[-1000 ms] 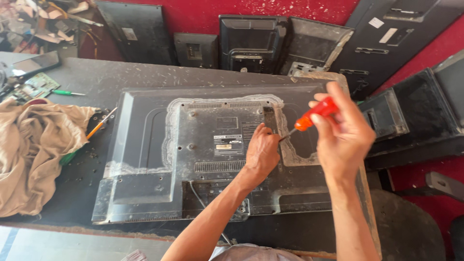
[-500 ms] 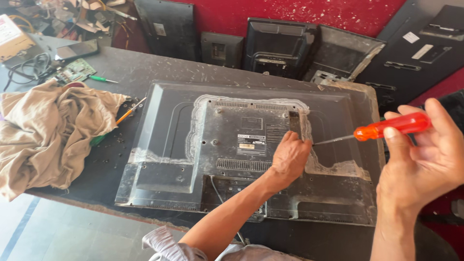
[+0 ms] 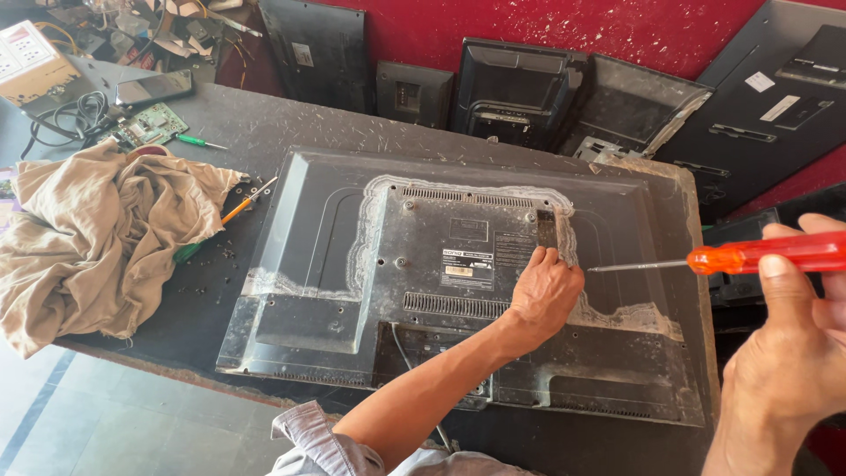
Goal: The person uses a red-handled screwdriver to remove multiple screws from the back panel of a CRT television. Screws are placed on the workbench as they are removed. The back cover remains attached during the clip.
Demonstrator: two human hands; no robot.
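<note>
Bright, even daylight, soft shadows under the left hand (image 3: 545, 291), dull glare on the dusty television back (image 3: 352, 229); right hand (image 3: 793, 353) blurred near the frame edge.

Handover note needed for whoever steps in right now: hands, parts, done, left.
Left hand: resting flat on the television back cover, fingers at the raised centre panel's right edge.
Right hand: holds the orange-handled screwdriver in the air, tip off the cover.
Television lies face down on the dark workbench; loose screws sit by the beige cloth.
Done: cannot tell which screws are out.
Left: cover still on.
</note>
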